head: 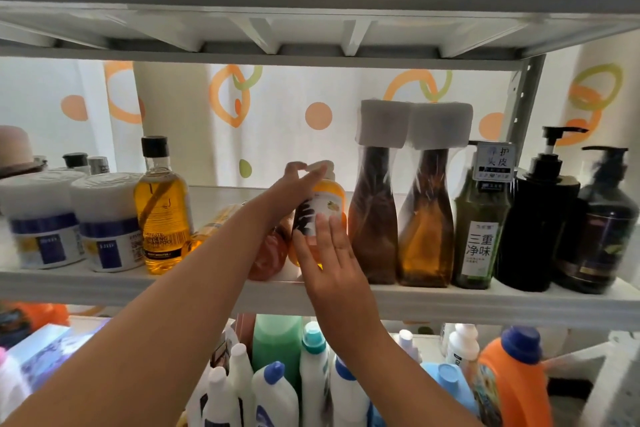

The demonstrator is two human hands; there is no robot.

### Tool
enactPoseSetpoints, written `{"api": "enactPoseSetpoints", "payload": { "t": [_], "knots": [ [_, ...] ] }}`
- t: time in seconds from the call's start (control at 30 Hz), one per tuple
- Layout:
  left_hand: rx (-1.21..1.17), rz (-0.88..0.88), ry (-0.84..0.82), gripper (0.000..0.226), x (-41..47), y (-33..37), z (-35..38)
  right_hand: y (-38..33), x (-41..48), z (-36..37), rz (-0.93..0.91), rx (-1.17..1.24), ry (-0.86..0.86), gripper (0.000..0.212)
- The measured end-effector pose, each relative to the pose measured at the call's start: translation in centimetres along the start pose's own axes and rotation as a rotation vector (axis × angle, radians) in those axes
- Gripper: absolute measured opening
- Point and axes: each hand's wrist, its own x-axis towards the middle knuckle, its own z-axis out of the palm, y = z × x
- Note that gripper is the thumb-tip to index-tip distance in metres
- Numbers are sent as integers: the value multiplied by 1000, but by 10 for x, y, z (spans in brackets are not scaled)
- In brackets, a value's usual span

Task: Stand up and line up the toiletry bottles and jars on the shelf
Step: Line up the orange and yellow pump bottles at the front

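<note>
Spanning the frame, the white shelf [450, 302] is carrying an upright row of bottles. The right hand [332, 253] is lying flat, fingers straight, against the orange pump bottle [334, 196] standing mid-shelf. The left hand [294, 184] is covering its white pump head, and its grip cannot be made out. The left forearm is hiding most of a reddish bottle [273, 250] and a tipped yellow bottle [218, 218].

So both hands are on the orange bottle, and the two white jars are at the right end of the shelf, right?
No. In the head view the white jars stand at the left end of the shelf. The left hand and right hand are on the orange bottle.
</note>
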Motion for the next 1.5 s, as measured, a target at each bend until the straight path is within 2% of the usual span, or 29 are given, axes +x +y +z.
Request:
{"api": "enactPoseSetpoints", "payload": {
  "t": [0.13,0.2,0.27,0.37,0.4,0.53,0.7,1.07,1.17,1.23,1.3,1.4,1.5],
  "knots": [
    [-51,70,160,60,-4,7,-1,3,-12,9,-25,20,24,63],
    [-43,141,153,57,-2,9,-2,3,-24,15,-33,39,24,55],
    [4,216,84,68,-6,10,-3,3,-36,19,-25,52,25,45],
    [23,256,69,87,-11,11,-4,3,-43,20,-30,36,-2,41],
    [30,267,62,83,-13,12,-5,3,-42,19,-24,38,0,41],
    [88,264,-18,37,-18,12,-6,3,-38,15,-1,73,23,43],
    [110,253,-27,28,-23,14,-8,2,-37,9,36,142,43,43],
    [156,255,-56,44,-35,18,-11,3,-37,-4,26,191,73,46],
    [151,275,-79,45,-40,16,-13,-1,-29,-13,-24,230,143,35],
    [124,263,-134,56,-43,11,-20,-9,-19,-19,-56,305,172,24],
    [3,178,-157,66,-46,6,-31,-21,-6,-22,-51,392,139,20],
    [-109,86,2,71,-44,0,-47,-44,18,-27,19,499,16,32],
    [-115,79,144,64,-36,-2,-50,-59,42,-25,45,417,-157,50]
  ]
}}
